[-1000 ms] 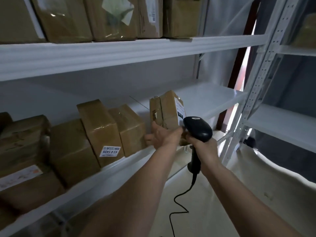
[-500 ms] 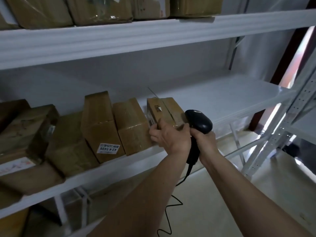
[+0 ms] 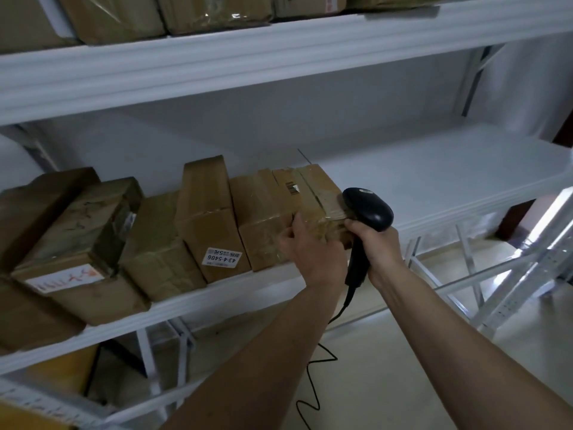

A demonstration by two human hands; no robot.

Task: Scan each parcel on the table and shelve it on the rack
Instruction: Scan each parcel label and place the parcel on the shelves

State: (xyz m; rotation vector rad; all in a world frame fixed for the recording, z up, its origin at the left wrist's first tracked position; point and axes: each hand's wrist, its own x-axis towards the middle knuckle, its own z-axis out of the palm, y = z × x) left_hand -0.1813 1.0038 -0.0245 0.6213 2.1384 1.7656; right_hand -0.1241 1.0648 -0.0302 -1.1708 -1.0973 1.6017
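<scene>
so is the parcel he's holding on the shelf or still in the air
On the shelf: the taped parcel lies flat at the row's right end, beside its neighbour, the left hand on its front.
</scene>
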